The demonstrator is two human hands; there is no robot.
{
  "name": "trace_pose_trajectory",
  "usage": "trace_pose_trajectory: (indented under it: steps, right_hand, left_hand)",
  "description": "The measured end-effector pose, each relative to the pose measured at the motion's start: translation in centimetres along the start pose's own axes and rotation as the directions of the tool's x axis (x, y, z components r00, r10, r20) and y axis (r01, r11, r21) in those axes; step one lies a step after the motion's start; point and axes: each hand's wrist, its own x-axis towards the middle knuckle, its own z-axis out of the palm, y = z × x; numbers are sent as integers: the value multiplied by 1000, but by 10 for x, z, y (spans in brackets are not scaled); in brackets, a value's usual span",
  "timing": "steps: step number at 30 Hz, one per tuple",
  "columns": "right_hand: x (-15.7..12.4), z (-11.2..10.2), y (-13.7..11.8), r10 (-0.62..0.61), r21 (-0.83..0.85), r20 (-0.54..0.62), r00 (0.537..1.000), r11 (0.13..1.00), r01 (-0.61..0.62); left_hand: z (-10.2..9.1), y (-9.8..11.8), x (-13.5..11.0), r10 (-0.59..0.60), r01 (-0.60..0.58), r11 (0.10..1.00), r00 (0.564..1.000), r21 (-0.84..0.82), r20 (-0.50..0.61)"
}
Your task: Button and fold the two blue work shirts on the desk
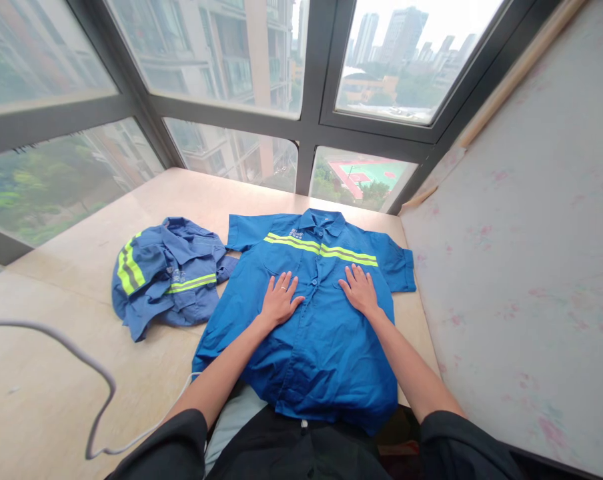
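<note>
A blue short-sleeved work shirt (pixel 326 347) lies spread front side up, its collar toward the window and its hem hanging over the near edge. Yellow-green reflective stripes cross its chest. My left hand (pixel 280 299) rests flat on the shirt's front, left of the button line, fingers apart and a ring on one finger. On the other side of the buttons, my right hand (pixel 360 289) also lies flat with spread fingers, just below the stripe. Neither hand grips the cloth. Wrinkles show in the lower part of the shirt.
A second, crumpled blue work shirt (pixel 191 247) with reflective bands lies at the left on the pale wooden surface (pixel 46 373). A white cable (pixel 99 373) loops across the left side. Windows (pixel 221 60) stand behind, and a flower-patterned wall (pixel 521 267) bounds the right.
</note>
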Motion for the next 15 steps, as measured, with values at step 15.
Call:
trace_pose_trajectory:
  steps: [15]
  right_hand:
    - [-2, -2, 2, 1, -58, 22, 1000, 998, 0]
  left_hand:
    - [-10, -20, -69, -367, 400, 910, 900, 108, -236]
